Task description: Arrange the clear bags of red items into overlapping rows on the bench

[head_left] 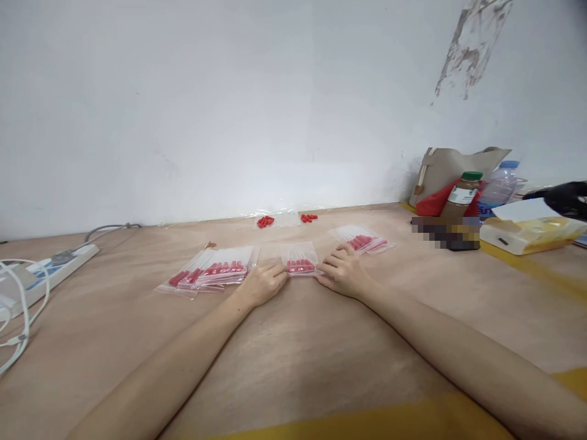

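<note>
A small clear zip bag lies flat on the table between my hands, with several red, peg-like pieces lined up near its pink-edged end. My left hand has its fingers closed at the bag's near left corner. At the near right corner, the closed fingers of my right hand grip the same edge. Left of my left hand is an overlapping pile of similar filled bags. Just beyond my right hand lie more filled bags.
Loose red pieces and clear plastic rest by the wall. On the right stand a beige bag, a green-capped bottle, a blue-capped bottle and a yellow-white box. A power strip with white cables lies left.
</note>
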`<act>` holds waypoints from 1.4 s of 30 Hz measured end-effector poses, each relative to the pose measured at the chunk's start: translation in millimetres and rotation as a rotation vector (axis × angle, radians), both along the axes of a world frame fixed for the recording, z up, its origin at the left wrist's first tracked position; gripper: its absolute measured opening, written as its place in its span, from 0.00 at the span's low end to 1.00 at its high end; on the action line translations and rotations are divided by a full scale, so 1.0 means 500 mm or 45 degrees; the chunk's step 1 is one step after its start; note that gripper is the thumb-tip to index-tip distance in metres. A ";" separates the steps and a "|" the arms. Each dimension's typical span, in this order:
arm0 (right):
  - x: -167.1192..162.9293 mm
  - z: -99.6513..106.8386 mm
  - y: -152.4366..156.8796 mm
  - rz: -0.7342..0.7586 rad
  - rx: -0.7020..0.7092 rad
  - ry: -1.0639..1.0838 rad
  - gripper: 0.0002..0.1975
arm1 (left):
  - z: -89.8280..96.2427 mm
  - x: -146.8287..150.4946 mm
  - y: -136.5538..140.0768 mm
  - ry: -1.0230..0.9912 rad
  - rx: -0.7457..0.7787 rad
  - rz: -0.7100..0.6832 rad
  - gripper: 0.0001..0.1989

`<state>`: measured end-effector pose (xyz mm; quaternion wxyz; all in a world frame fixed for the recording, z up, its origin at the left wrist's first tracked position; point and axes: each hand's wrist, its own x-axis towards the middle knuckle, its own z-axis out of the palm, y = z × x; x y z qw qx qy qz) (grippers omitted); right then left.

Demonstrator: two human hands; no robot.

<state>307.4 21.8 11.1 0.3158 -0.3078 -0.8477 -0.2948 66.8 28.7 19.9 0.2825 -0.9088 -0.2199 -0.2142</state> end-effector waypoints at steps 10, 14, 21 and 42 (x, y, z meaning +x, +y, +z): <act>-0.110 -0.002 0.008 0.072 0.218 -0.081 0.10 | 0.001 -0.002 -0.003 -0.060 0.028 -0.023 0.11; -0.121 -0.002 0.020 0.151 0.298 -0.139 0.11 | 0.004 -0.005 -0.003 -0.101 0.058 -0.052 0.10; -0.099 0.013 0.014 0.189 0.474 -0.201 0.12 | 0.007 -0.003 -0.008 -0.152 0.035 -0.088 0.10; 0.010 0.011 0.002 -0.107 0.316 -0.302 0.14 | 0.000 -0.014 -0.016 -0.168 -0.150 -0.019 0.10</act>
